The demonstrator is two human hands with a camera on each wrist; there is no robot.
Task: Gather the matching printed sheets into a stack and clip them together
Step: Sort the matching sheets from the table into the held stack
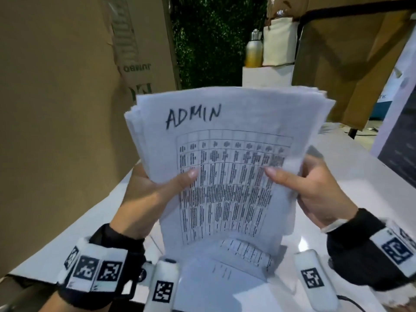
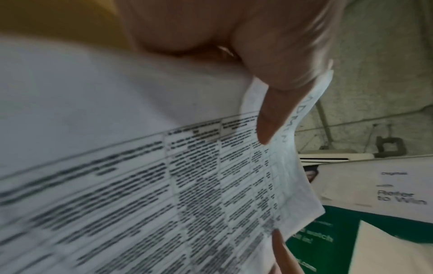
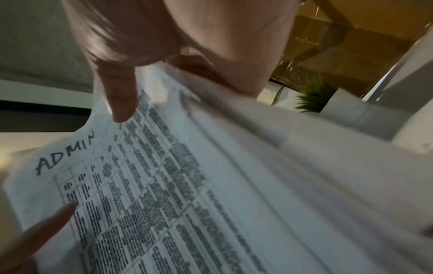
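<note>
Head view: stack of printed sheets (image 1: 227, 158) held upright at centre, "ADMIN" handwritten on the top page above a printed table. Edges fanned, not squared. Left hand (image 1: 157, 194) at 8 o'clock of the stack, thumb on the front face, fingers behind, so it pinches the stack. Right hand (image 1: 315, 190) at 4 o'clock, same pinch. More loose sheets (image 1: 225, 278) lie flat on the white table (image 1: 351, 154) at 6 o'clock, below the held stack. Containers: metal bottle (image 1: 254, 49) at 1 o'clock, standing on a white ledge just beside a cream bag (image 1: 280, 40); contents of either can't be seen. Large cardboard box (image 1: 67, 97) fills 9 to 11 o'clock, another cardboard panel (image 1: 351, 52) at 2 o'clock. Dark green foliage wall (image 1: 209, 39) at 12.

Left wrist view: thumb (image 2: 271, 115) pressed on the stack's front page, paper curling past it at 3 o'clock. White and green printed board (image 2: 386, 194) at 4 o'clock, reads "Refer to Win". Blurry, the grey surface behind is probably a ceiling or wall.

Right wrist view: thumb (image 3: 119, 100) on the ADMIN page at 11 o'clock, fingers curled behind the sheets. The left thumb tip (image 3: 58, 215) touches the page at 8 o'clock. Small green plant (image 3: 314, 98) at 2 o'clock, cardboard above it.
</note>
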